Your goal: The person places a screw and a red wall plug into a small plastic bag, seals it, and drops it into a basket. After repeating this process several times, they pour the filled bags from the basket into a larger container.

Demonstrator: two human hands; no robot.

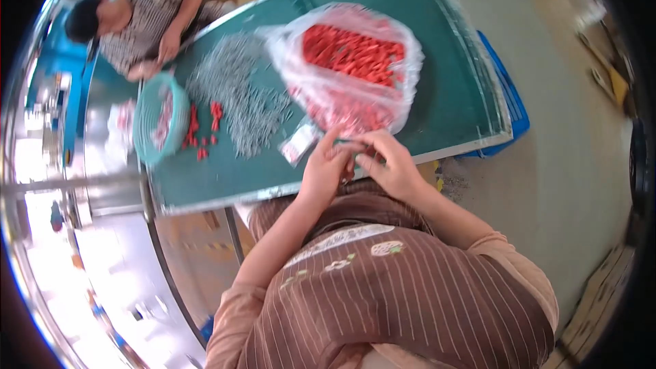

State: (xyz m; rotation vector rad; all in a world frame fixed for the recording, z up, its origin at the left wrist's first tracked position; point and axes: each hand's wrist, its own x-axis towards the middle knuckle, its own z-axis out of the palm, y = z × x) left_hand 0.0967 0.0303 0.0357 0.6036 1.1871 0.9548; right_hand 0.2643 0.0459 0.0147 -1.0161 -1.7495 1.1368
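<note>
The big green desk point(437, 75) fills the top half of the view, and it looks tilted because the camera leans. Under its far right edge a blue crate point(509, 99) pokes out over the pale floor point(567, 184). The biggest thing on the desk is a clear plastic bag point(348, 68), open at the top and full of small red parts point(352, 53). Just beside the bag, to the left, lies a wide grey heap of tiny metal pins point(239, 96). Left of the heap sits a round teal basket point(158, 117) with some pink and red bits inside. Between the basket and the heap, a few loose red pieces point(201, 133) lie on the green top. A small clear packet point(298, 142) lies flat near the desk's front edge, just beside the hands. At the far corner, another person point(137, 17) in a patterned top leans over the desk with 1 hand on it. Close to the camera, the person wears a brown striped apron point(410, 287). The 2 hands meet at the front edge of the desk, touching each other, right below the bag. The left hand point(324, 167) has its fingers curled in tight, and the right hand point(389, 164) is pinched close too. They seem to hold a tiny part point(354, 154) between them, but it is too small and blurry to tell what it is.
</note>
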